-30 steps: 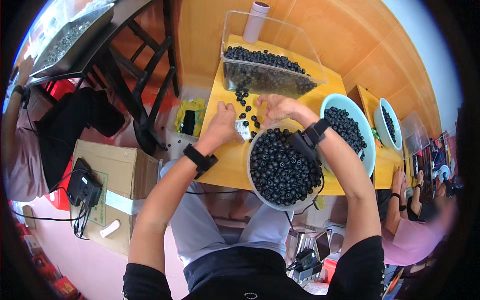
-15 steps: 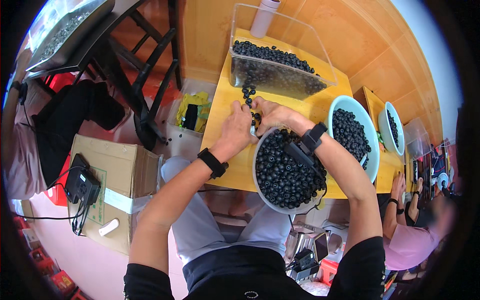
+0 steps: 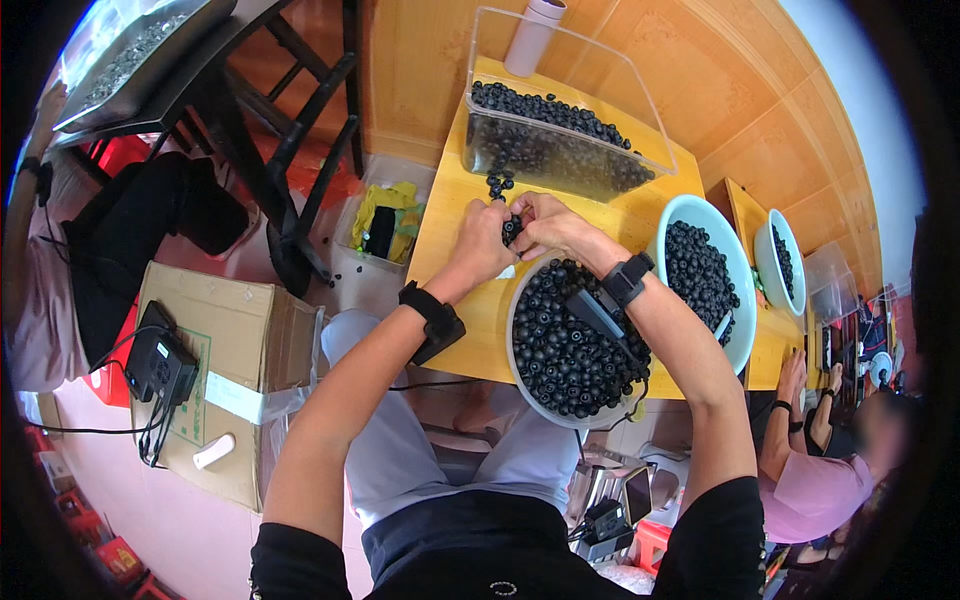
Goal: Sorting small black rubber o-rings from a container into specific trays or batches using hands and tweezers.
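Observation:
My left hand (image 3: 482, 240) and my right hand (image 3: 553, 226) meet over the yellow table (image 3: 445, 345). Their fingers are bent together around a small black round piece (image 3: 512, 229); exact fingertip contact is partly hidden. Just beyond them, several loose black pieces (image 3: 499, 186) lie near the clear plastic bin (image 3: 520, 174), which holds a heap of the same kind. Close under my right wrist is a whitish round tub (image 3: 548, 413), full of black round pieces with holes. A small white item (image 3: 507, 272) shows below my left fingers.
To the right stand a pale blue basin (image 3: 747, 300) and a smaller one (image 3: 797, 290), both holding black pieces. A pinkish bottle (image 3: 534, 38) is behind the bin. On the left are a cardboard box (image 3: 232, 350) and a dark stool (image 3: 290, 180). Other people sit on both sides.
My hands have drawn slightly closer together and turned, with the black piece showing more clearly between the fingers. Fewer loose pieces show between the hands and the bin.

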Action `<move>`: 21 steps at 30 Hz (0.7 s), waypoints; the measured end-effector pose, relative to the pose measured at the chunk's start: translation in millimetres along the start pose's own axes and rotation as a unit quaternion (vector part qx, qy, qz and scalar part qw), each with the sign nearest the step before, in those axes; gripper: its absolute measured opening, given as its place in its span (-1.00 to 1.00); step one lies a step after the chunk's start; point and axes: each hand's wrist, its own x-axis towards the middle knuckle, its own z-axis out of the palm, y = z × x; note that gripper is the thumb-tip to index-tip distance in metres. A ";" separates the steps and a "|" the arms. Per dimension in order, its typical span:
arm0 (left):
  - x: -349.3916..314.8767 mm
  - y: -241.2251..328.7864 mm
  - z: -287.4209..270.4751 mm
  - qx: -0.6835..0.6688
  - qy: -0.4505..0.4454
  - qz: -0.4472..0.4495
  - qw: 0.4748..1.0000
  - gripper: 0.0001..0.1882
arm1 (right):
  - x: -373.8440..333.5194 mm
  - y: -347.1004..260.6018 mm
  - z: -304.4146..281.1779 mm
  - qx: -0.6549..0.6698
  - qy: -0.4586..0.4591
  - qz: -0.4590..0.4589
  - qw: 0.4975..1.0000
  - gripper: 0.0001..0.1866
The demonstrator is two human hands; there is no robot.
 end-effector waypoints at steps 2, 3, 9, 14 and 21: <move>1.8 -6.0 -3.2 -0.093 -0.021 -0.002 0.995 -0.52 | 1.5 4.6 0.1 0.050 0.015 0.000 0.999 -0.52; 3.0 -6.1 -5.1 -0.092 -0.021 -0.001 0.995 -0.52 | 2.7 7.2 -1.6 0.050 0.016 -0.001 0.999 -0.52; 2.8 -4.7 -9.7 -0.230 -0.092 -0.075 0.966 -0.56 | 3.0 10.3 -4.5 0.083 -0.008 0.002 0.996 -0.72; 8.3 10.9 -18.4 -0.200 -0.096 -0.071 0.973 -0.58 | -6.6 5.5 -12.1 0.102 0.015 -0.027 0.994 -0.80; 2.1 51.5 -33.8 -0.205 -0.093 -0.058 0.973 -0.59 | -59.0 -18.3 -23.8 0.067 0.043 -0.071 0.994 -0.80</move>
